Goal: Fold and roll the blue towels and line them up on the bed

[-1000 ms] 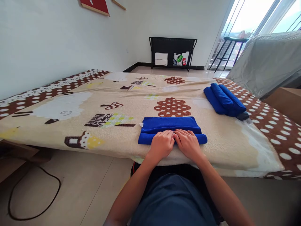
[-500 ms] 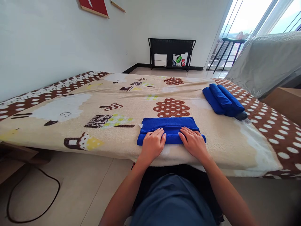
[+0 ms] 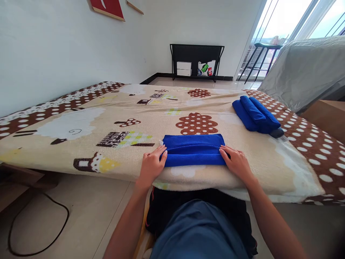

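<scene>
A blue towel [image 3: 194, 159] lies on the bed near its front edge, with its near side folded over in a long strip and a small white tag at the far left corner. My left hand [image 3: 152, 163] is at the towel's left end, thumb and fingers closed on it. At the opposite end my right hand [image 3: 236, 162] pinches the towel in the same way, fingertips on top. Farther right rests a stack of blue folded towels [image 3: 254, 114], with a dark grey rolled end and a tag showing at its near corner.
A cream patterned blanket [image 3: 151, 124] covers the bed, over a brown polka-dot sheet [image 3: 307, 144]. Beyond the bed stand a black rack [image 3: 198, 52] and a dark stool [image 3: 265, 46]. A cardboard box [image 3: 326, 117] and a grey-covered object [image 3: 309, 68] are at right. A cable [image 3: 66, 219] lies on the floor.
My hands have moved apart, from the middle of the folded strip out to the towel's two ends. The strip's ends now look drawn in. The stacked towels have not moved.
</scene>
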A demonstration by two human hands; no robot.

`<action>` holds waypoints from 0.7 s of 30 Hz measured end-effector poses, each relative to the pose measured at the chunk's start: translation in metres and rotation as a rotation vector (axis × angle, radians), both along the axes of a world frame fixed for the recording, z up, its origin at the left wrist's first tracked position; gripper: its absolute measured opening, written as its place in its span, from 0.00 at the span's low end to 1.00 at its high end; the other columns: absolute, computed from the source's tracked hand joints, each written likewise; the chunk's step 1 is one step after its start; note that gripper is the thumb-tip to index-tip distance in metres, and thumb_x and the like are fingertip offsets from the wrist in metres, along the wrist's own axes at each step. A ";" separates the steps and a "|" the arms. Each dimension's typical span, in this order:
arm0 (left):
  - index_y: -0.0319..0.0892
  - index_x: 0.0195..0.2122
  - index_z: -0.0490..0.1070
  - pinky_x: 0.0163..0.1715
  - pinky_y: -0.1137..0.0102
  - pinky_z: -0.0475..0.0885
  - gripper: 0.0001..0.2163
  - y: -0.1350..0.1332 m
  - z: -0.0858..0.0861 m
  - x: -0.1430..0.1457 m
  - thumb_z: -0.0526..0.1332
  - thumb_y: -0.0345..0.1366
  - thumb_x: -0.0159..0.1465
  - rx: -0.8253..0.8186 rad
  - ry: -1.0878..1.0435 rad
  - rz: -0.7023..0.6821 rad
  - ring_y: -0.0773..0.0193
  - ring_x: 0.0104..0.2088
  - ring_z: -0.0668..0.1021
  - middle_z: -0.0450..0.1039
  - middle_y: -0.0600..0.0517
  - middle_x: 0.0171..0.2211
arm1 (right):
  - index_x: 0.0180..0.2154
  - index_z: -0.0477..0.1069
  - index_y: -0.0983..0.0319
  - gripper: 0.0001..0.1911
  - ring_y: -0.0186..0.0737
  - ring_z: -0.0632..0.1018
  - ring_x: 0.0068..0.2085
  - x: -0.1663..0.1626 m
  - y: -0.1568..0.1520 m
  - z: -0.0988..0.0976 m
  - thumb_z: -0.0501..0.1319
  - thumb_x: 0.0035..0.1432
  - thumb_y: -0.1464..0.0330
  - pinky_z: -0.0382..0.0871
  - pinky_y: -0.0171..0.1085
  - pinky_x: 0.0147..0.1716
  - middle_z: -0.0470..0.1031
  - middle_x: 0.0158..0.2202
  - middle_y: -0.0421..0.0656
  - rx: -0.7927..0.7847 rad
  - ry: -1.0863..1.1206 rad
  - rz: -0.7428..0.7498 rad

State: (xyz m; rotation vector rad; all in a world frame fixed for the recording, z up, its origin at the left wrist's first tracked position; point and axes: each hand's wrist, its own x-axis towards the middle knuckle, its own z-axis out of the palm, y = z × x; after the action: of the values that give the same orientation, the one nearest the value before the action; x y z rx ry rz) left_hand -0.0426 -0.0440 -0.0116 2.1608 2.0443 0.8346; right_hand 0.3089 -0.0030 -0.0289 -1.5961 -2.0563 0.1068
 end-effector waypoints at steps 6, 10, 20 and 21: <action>0.43 0.50 0.77 0.54 0.61 0.70 0.15 0.051 0.010 -0.017 0.57 0.42 0.67 -0.016 -0.125 -0.014 0.53 0.49 0.79 0.79 0.46 0.49 | 0.45 0.79 0.56 0.16 0.43 0.81 0.39 0.012 0.055 0.011 0.58 0.63 0.57 0.70 0.41 0.44 0.82 0.41 0.42 -0.154 0.126 -0.064; 0.39 0.46 0.77 0.52 0.61 0.70 0.14 0.099 0.002 -0.024 0.64 0.37 0.60 -0.019 -0.170 -0.019 0.55 0.44 0.78 0.77 0.44 0.45 | 0.51 0.75 0.63 0.20 0.41 0.78 0.39 0.007 0.096 0.010 0.61 0.59 0.63 0.68 0.39 0.43 0.80 0.44 0.47 -0.143 0.153 -0.083; 0.41 0.33 0.78 0.34 0.70 0.67 0.07 0.117 -0.010 -0.037 0.67 0.36 0.54 0.067 -0.394 -0.032 0.68 0.25 0.69 0.70 0.53 0.31 | 0.30 0.75 0.61 0.08 0.35 0.70 0.28 0.014 0.128 -0.003 0.67 0.48 0.64 0.60 0.34 0.31 0.72 0.25 0.38 -0.128 0.388 -0.037; 0.41 0.32 0.78 0.32 0.71 0.66 0.07 0.118 -0.011 -0.037 0.67 0.37 0.53 0.087 -0.430 -0.023 0.68 0.25 0.69 0.69 0.54 0.30 | 0.30 0.74 0.61 0.10 0.34 0.69 0.27 0.015 0.128 -0.003 0.67 0.48 0.62 0.58 0.34 0.29 0.70 0.23 0.37 -0.119 0.435 -0.039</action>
State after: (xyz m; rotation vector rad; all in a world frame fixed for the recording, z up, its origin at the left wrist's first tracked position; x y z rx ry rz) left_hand -0.0798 0.0742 -0.0222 1.8312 1.7929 1.2740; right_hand 0.3237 0.1252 -0.0322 -1.5195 -1.7065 0.5238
